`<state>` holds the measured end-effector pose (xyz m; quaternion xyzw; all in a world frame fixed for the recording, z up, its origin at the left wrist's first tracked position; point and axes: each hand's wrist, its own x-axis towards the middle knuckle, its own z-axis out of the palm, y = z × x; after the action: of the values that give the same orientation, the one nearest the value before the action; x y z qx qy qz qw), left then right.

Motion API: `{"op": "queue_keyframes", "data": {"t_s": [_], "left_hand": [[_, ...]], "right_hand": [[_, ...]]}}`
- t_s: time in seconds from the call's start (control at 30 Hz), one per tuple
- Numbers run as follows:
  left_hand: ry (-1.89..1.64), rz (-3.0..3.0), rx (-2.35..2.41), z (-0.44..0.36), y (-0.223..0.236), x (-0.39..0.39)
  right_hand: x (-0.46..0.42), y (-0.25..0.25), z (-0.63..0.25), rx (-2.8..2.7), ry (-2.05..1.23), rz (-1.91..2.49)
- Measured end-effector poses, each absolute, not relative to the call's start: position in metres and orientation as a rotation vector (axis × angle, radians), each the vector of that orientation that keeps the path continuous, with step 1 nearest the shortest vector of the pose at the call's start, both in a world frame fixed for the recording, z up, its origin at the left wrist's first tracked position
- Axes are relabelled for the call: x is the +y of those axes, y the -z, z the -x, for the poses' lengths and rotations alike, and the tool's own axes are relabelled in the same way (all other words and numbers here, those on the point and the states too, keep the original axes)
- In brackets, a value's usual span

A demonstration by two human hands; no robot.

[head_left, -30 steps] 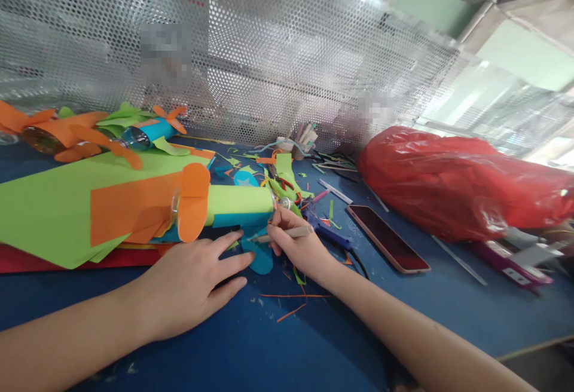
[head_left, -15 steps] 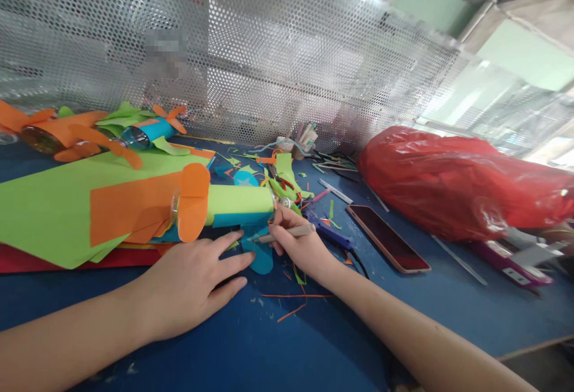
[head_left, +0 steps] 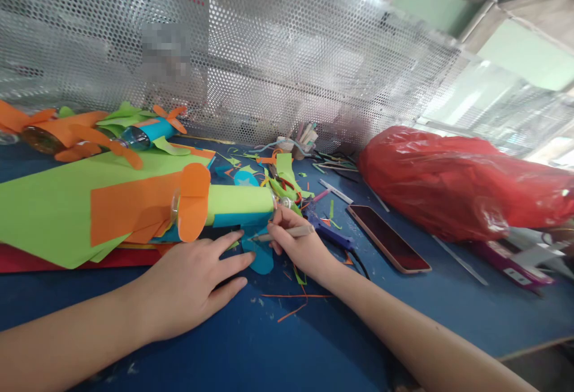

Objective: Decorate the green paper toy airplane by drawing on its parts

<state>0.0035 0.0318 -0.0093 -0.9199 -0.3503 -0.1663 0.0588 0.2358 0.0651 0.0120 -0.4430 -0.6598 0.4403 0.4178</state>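
Note:
A bottle wrapped in light green and blue paper (head_left: 242,202) lies on its side, an orange paper piece (head_left: 194,202) across its left end. A blue paper wing (head_left: 260,260) sticks out from it towards me. My left hand (head_left: 206,275) lies spread, with its fingertips on the wing's left edge. My right hand (head_left: 293,236) is closed around a light grey pen (head_left: 298,232), whose tip rests on the wing. On the bottle's far side shows another blue wing (head_left: 246,178) with a pale star on it.
Green and orange paper sheets (head_left: 54,207) are stacked at left, with paper-covered bottle planes (head_left: 146,133) behind. A blue glue gun (head_left: 332,233), a phone (head_left: 388,239) and a red plastic bag (head_left: 448,183) lie at right. Paper scraps (head_left: 287,168) and a perforated metal screen (head_left: 269,51) are at the back.
Both hands stay almost in place. The pen tip has shifted very slightly on the blue wing.

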Motion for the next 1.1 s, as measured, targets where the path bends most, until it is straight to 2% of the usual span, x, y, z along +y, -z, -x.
{"op": "queue_keyframes", "data": {"t_s": [1.1], "left_hand": [[0.537,2.806,-1.066,-0.0025,0.012,0.0337]], "right_hand": [[0.0665,-0.0099,-0.2367,-1.637,-1.093,1.155]]}}
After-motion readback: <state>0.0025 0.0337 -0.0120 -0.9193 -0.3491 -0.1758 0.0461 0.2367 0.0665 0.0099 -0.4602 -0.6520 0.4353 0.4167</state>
